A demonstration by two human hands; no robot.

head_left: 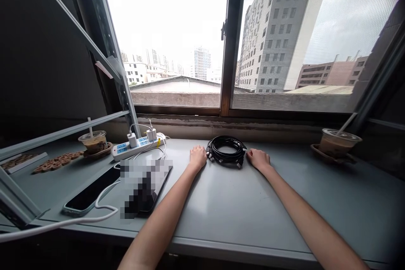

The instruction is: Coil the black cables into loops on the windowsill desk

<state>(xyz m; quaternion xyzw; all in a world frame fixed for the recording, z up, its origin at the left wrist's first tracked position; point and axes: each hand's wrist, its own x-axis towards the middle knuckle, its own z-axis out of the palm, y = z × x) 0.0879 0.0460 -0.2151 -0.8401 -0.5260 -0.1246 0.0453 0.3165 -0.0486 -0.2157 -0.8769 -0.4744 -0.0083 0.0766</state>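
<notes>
A coil of black cable (212, 148) with several metal-ended connectors lies on the grey table (221, 219), near the window side. My left hand (198, 157) rests on the table just left of the coil, its fingers curled into a loose fist with nothing visible in them. On the coil's other side, my right hand (258, 159) is also closed and lies on the table, close to the coil's right edge. Neither hand is wrapped round the cable. The undersides of both hands are hidden.
Left of my arms lie a phone (91, 192), a partly pixelated dark device (163, 181), white cables and a power strip (139, 148). Drink cups stand at the left (94, 142) and right (338, 143). A metal shelf frame (110, 38) rises at the left.
</notes>
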